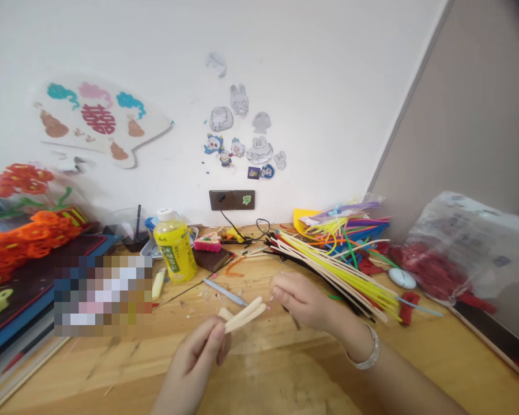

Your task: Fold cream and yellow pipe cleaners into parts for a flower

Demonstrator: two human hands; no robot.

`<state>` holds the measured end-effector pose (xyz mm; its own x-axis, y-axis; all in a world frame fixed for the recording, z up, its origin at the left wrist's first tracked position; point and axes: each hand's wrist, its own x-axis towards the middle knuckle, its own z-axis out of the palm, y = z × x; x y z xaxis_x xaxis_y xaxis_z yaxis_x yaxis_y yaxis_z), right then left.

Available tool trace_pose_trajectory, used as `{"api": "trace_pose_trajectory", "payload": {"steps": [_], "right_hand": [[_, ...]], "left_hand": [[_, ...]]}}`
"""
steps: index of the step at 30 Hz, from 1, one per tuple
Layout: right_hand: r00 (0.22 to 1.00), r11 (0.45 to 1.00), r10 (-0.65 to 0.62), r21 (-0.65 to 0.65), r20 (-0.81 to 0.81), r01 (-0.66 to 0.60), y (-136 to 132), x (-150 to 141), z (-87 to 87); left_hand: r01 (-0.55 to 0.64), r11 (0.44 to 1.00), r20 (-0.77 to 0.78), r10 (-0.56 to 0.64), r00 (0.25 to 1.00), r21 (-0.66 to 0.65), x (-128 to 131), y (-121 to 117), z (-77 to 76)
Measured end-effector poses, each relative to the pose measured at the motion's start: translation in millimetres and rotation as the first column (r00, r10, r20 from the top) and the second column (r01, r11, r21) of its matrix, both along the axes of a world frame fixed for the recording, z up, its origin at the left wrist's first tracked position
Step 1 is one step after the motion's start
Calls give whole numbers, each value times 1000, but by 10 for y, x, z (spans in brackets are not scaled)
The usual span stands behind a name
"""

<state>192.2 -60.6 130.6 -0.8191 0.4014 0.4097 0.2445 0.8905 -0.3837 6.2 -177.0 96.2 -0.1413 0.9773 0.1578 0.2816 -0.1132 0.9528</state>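
My left hand [203, 346] pinches a small bunch of cream pipe cleaners [245, 314], which look bent into narrow loops fanning to the upper right. Just past their tips, my right hand [300, 300] is closed, thumb against the curled fingers; whatever may be in it is hidden. A bracelet [367, 349] circles the right wrist. Behind the cream loops, a pale blue pen [225, 292] lies on the wooden table [251, 380]. To the right of my right hand spreads a pile of pipe cleaners [350, 271] in cream, yellow, black and other colours.
A yellow-labelled bottle [175, 248] stands left of centre. Orange pipe-cleaner flowers [30, 242] lie at far left. On the right are a white oval object [402, 278] and a clear plastic bag [471, 242] with red contents. A cable runs from the wall socket [232, 200].
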Motion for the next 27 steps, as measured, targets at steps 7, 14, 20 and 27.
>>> {"api": "trace_pose_trajectory", "payload": {"steps": [7, 14, 20, 27], "right_hand": [[987, 930, 113, -338, -118, -147, -197, -178, -174], [893, 818, 217, -426, -394, -387, -246, -208, -106], [862, 595, 149, -652, -485, -470, -279, -246, -120], [863, 548, 322, -666, -389, -505, -270, -210, -134]], "left_hand": [[182, 983, 553, -133, 822, -34, 102, 51, -196], [365, 929, 825, -167, 540, -51, 159, 16, -139], [412, 910, 882, -148, 447, -56, 149, 8, -129], [610, 789, 913, -186, 362, -81, 154, -18, -130]]}}
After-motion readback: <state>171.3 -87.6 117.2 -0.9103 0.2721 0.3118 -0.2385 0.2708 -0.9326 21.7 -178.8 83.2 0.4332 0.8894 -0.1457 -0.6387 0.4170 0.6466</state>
